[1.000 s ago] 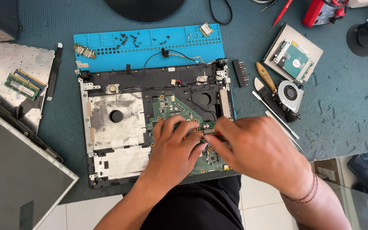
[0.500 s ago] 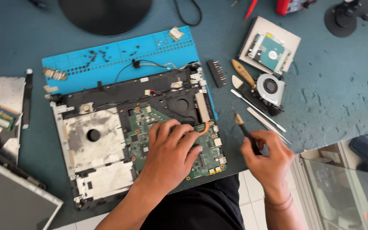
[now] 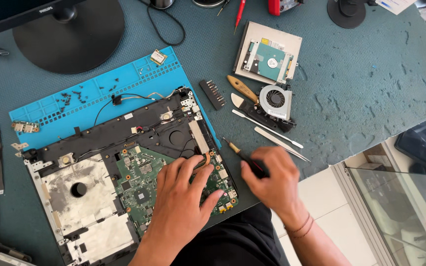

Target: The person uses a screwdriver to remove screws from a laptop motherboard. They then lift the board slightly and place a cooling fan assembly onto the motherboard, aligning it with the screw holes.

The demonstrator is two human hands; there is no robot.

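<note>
An opened laptop base (image 3: pixel 124 133) lies on a blue work mat (image 3: pixel 94 93), with its green motherboard (image 3: pixel 141 184) exposed. My left hand (image 3: pixel 183 202) rests flat on the right part of the motherboard, fingers spread near a copper heat pipe (image 3: pixel 204 158). My right hand (image 3: pixel 269 180) is just right of the laptop's edge, closed around a dark-handled screwdriver (image 3: pixel 240 155) whose tip points up and left toward the laptop's right corner.
A cooling fan (image 3: pixel 275 98), a hard drive on an optical drive (image 3: pixel 268 56), a bit holder (image 3: pixel 213 93), pry tools (image 3: pixel 267 129) and a wooden-handled tool (image 3: pixel 241 87) lie on the grey table right of the laptop. A monitor stand (image 3: pixel 70 42) stands at the back left. A glass surface (image 3: pixel 405 207) sits at the lower right.
My right hand left the motherboard, picked up the screwdriver from the table and now brings it back toward the laptop. My left hand stayed on the board. The camera view shifted.
</note>
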